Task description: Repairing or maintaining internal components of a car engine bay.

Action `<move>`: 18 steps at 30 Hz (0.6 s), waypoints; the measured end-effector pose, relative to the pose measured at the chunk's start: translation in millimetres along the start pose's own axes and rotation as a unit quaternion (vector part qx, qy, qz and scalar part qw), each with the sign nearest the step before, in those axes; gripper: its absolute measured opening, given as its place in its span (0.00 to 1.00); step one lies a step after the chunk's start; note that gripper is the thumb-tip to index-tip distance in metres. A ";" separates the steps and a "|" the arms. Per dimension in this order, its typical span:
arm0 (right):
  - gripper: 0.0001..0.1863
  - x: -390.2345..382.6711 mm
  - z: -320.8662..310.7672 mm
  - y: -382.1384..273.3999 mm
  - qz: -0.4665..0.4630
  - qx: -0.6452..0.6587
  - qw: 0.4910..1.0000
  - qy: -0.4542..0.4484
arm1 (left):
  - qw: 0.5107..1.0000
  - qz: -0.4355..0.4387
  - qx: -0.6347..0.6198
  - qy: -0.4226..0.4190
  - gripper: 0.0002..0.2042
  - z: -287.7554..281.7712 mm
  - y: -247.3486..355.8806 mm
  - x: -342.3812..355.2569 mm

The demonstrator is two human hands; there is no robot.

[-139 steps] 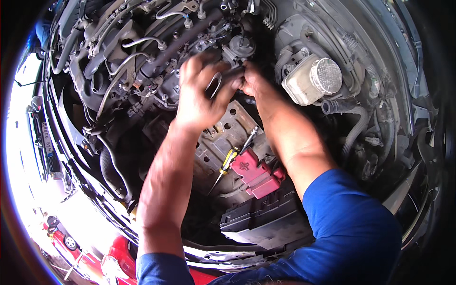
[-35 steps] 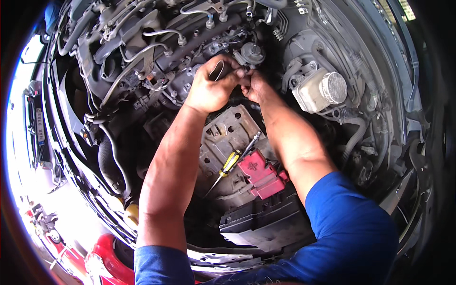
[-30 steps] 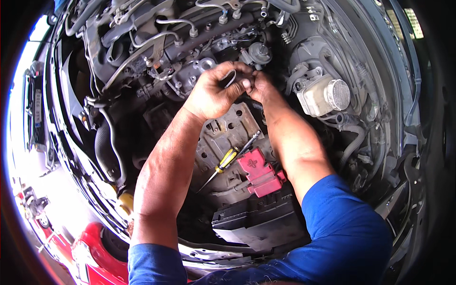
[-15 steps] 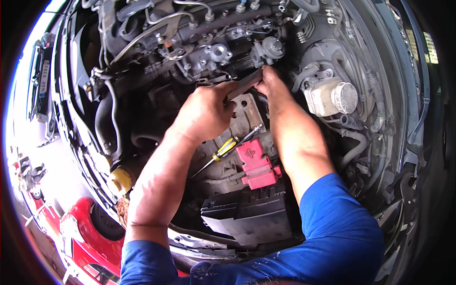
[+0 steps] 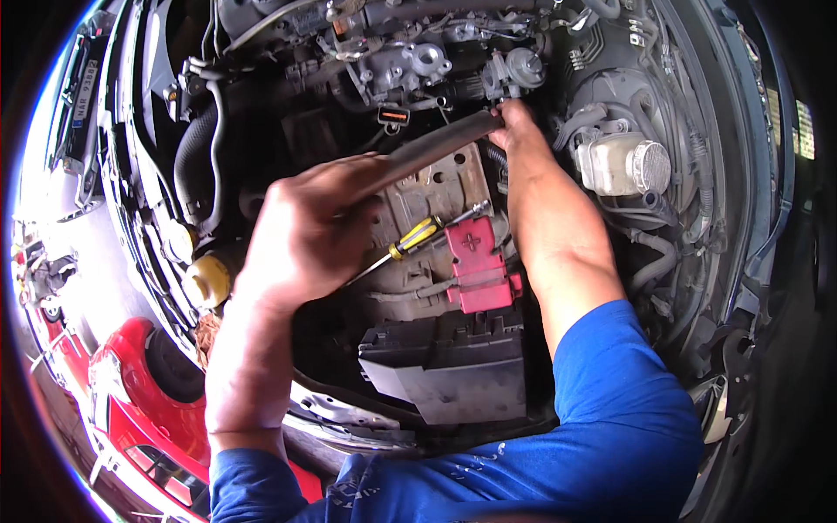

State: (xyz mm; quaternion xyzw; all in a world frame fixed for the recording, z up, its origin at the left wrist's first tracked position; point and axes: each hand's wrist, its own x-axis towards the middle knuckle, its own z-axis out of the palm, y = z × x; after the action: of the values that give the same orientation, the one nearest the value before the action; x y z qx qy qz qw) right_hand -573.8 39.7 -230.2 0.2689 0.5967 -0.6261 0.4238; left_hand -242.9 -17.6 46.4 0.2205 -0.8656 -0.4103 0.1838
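Observation:
A dark, thick rubber hose point(image 5: 440, 150) slants across the middle of the engine bay between my two hands. My left hand point(image 5: 318, 222), slightly blurred by motion, is wrapped round its lower left end. At the upper right end, my right hand point(image 5: 516, 125) grips the hose with closed fingers, partly hidden behind it. Just beyond that hand sits a round metal housing point(image 5: 525, 68) on the engine. Below the hose, a yellow and black screwdriver point(image 5: 417, 238) lies on the metal battery tray point(image 5: 410, 205), beside a silver-ended tool point(image 5: 476, 209).
A red plastic terminal cover point(image 5: 484, 292) and a black plastic box point(image 5: 445, 375) are nearest me. On the right stands a white fluid reservoir point(image 5: 602, 166). A yellow cap point(image 5: 207, 281) is at the left. A red car point(image 5: 131, 375) stands outside the bay.
My left hand has moved left and toward me, so more of the hose shows between the hands. My right hand still grips its far end. The view has shifted slightly.

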 end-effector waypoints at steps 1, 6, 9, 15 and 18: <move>0.01 -2.2 1.0 -2.1 -0.012 0.002 1.000 0.007 | 0.998 -0.062 -0.025 -0.004 0.18 -11.4 1.0 -12.2; 0.06 -28.3 5.9 -13.7 -0.022 0.068 0.997 0.008 | 0.979 -0.187 -0.079 0.029 0.17 -22.6 -26.0 -66.9; 0.06 -51.4 10.8 -9.8 -0.035 0.037 0.999 0.003 | 0.966 -0.228 -0.118 0.013 0.17 12.3 -53.6 -91.6; 0.06 -96.0 17.6 -17.7 -0.064 -0.079 0.995 -0.006 | 0.968 -0.242 -0.059 -0.024 0.16 54.2 -90.4 -107.6; 0.05 -126.2 7.4 -28.6 0.018 -0.222 0.974 -0.036 | 0.952 -0.286 0.034 -0.103 0.17 64.3 -88.1 -104.0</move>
State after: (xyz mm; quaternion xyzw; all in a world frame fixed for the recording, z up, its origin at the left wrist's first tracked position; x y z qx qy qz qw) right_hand -534.3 56.9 -107.9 0.1560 0.7001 -0.4793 0.5058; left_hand -167.9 28.4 -76.0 0.4215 -0.7939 -0.4366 -0.0394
